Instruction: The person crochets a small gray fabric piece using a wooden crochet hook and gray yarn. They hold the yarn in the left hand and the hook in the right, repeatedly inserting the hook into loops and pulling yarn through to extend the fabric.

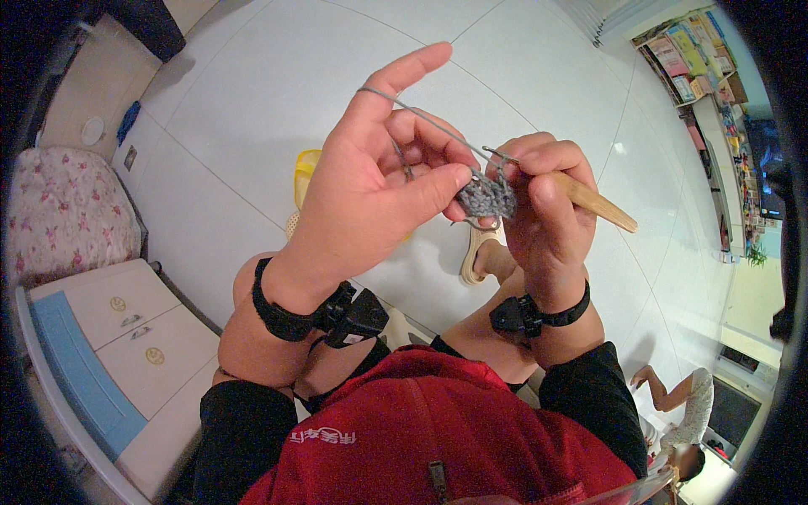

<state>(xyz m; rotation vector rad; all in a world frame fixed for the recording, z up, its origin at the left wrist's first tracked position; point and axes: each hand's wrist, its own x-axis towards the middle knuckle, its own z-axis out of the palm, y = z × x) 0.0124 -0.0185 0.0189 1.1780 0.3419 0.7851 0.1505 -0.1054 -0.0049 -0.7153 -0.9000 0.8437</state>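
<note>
My left hand (pixel 379 183) pinches a small piece of grey crochet work (pixel 485 197) between thumb and fingers. Grey yarn (pixel 435 125) loops around its raised index finger and runs down to the work. In my right hand (pixel 555 202) is a crochet hook (pixel 593 202) with a wooden handle; its metal tip points left, just above the work, with yarn close to it. A short yarn tail hangs under the piece. Both hands are close together above my lap.
Below the hands, a yellow bag or container (pixel 306 177) is partly hidden on the tiled floor (pixel 240 126). A white cabinet (pixel 145 334) and a floral cushion (pixel 72 211) are at left. Crowded shelves (pixel 713 126) line the right; another person (pixel 685 410) is at lower right.
</note>
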